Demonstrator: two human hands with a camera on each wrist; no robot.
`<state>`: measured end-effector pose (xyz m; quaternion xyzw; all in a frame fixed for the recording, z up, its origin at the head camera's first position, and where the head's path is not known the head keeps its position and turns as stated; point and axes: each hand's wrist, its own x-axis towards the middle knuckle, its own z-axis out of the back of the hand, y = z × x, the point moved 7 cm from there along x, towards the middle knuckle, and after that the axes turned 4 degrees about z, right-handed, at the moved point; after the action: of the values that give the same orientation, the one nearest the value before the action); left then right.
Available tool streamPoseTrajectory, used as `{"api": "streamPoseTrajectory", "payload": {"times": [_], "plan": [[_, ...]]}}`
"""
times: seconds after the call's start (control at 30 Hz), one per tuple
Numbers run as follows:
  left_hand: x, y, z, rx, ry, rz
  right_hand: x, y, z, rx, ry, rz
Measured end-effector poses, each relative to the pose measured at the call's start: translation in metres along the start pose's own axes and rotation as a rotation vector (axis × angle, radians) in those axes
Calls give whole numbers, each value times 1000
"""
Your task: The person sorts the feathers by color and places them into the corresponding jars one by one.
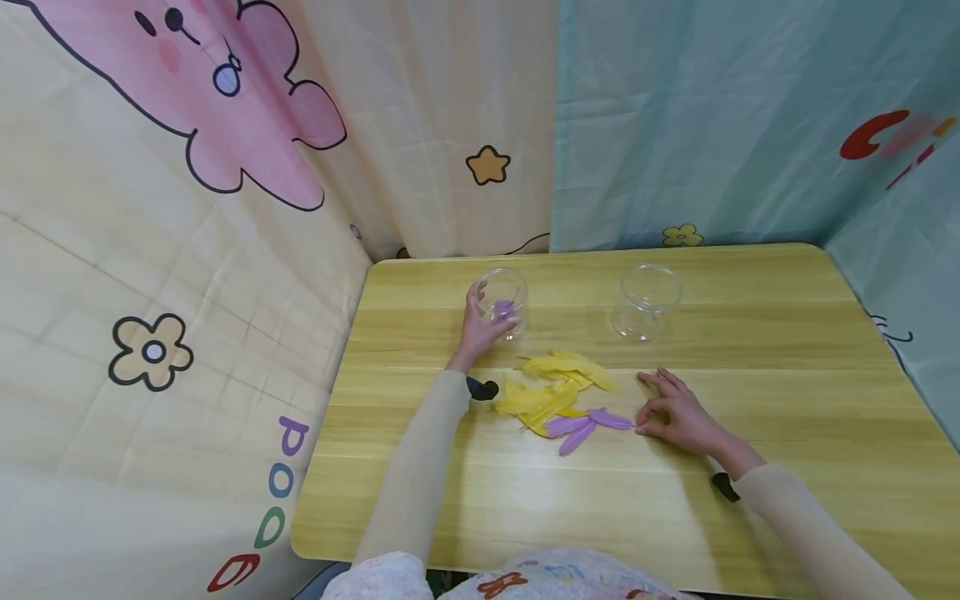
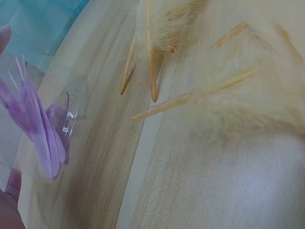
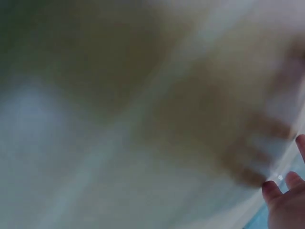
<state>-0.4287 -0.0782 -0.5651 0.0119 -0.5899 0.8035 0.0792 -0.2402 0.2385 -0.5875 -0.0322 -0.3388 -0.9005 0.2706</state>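
Note:
My left hand [image 1: 482, 327] holds a clear cup [image 1: 517, 287] at the back left of the table, thumb on the near side and fingers at its left. Inside the cup stand several purple feathers [image 2: 40, 129]. Toward the front, my right hand [image 1: 682, 418] pinches the tip of a purple feather [image 1: 611, 419] between thumb and forefinger; its other fingers are spread. That feather lies with a few more purple ones against a loose pile of yellow feathers [image 1: 551, 396]. In the right wrist view, fingertips [image 3: 271, 190] show at the lower right edge, without the feather.
A second clear cup [image 1: 649, 304] stands at the back right, with nothing visible inside. The wooden table [image 1: 810, 358] has printed curtains [image 1: 420, 125] behind it and along its sides.

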Motion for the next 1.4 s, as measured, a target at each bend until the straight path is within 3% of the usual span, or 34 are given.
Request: {"api": "streamPoseTrajectory", "payload": {"times": [0.13,0.37,0.47,0.67,0.83,0.97,1.13,1.4], "plan": [[1,-2,1,-2,2,-2,-3,1,-2,-26,-40,28],[2,-2,1,7,-3,8,1,19,-2,-144,-32,130],[3,-4,2,-3,0,1,18,30,9,-85,-3,132],[4,-4,5,-16,-11,-2,79,40,31,292,150,-50],[1,-3,2,-14,6,22,134,54,38,499,239,-164],[-1,-3,-1,-8,5,36,174,67,45,543,305,-257],[-2,1,-4,-13,1,40,208,69,40,503,321,-390],[1,1,-1,-7,-10,19,249,69,33,386,190,-525]]}}
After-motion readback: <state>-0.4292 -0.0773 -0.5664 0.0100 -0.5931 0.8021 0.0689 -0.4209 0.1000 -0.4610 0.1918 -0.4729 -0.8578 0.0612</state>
